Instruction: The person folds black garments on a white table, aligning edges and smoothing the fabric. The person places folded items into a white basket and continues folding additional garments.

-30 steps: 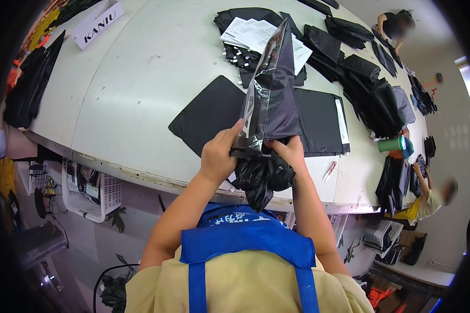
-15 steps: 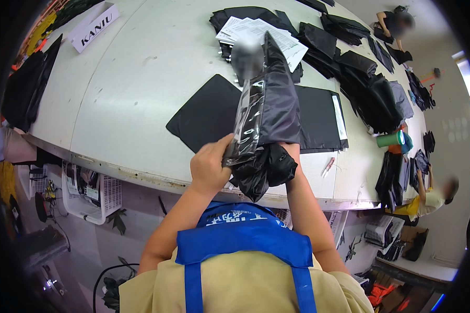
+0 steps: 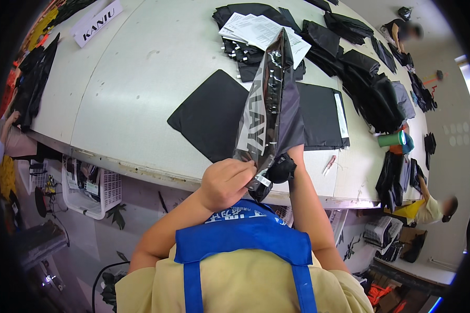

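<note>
A long black bag of smooth fabric (image 3: 291, 112) stands out over the worktable, narrowing toward its far end. Glossy plastic film with a grey printed strip (image 3: 256, 117) runs along its left side. My left hand (image 3: 227, 182) is closed, pinching the film's near lower edge beside a small white label (image 3: 263, 180). My right hand (image 3: 296, 153) goes behind the bag's near right side, its fingers hidden. Bunched black material (image 3: 282, 169) bulges between the hands. Flat black pieces lie under the bag: one on the left (image 3: 209, 115), another on the right (image 3: 321, 117).
White paper sheets (image 3: 261, 32) lie on a black fabric stack (image 3: 243, 55) beyond the bag. A small cutter-like tool (image 3: 329, 165) is near the table edge. More black piles (image 3: 373, 94) and a green roll (image 3: 391, 139) are at right. Other people work at both sides.
My left hand has moved right and slightly nearer me, with the film edge in it. The bag has turned, so its grey printed strip now faces up. My right hand has barely moved.
</note>
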A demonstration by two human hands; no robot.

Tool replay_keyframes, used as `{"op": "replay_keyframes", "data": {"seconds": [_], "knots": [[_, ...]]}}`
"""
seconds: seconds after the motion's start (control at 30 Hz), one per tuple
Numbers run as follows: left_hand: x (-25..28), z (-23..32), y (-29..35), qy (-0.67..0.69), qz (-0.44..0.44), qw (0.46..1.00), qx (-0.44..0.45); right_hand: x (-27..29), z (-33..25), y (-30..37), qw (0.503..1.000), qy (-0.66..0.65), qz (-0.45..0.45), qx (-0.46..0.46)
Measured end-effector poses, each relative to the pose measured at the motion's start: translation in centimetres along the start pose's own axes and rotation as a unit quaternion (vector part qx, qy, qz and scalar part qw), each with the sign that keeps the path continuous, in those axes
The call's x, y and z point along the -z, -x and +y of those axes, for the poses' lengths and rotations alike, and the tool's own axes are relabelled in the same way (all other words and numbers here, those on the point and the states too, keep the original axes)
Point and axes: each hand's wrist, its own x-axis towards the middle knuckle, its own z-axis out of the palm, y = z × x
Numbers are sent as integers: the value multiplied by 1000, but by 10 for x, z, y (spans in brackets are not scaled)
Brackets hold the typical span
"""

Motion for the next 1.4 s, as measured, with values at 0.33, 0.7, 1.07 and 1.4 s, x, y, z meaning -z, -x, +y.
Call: {"op": "replay_keyframes", "data": {"seconds": [0.33,0.7,1.07,1.4], "knots": [[-21,-55,41,332,70,880,333,-9,-75,22,952,-292,-79,51],[-25,-26,17,-69,1,982,177,-4,-66,2,971,-234,6,44],[-43,-24,64,196,-257,826,462,-3,-15,-11,987,148,44,32],[-57,-59,95,670,-28,403,622,-67,-45,23,849,457,-90,250]]}}
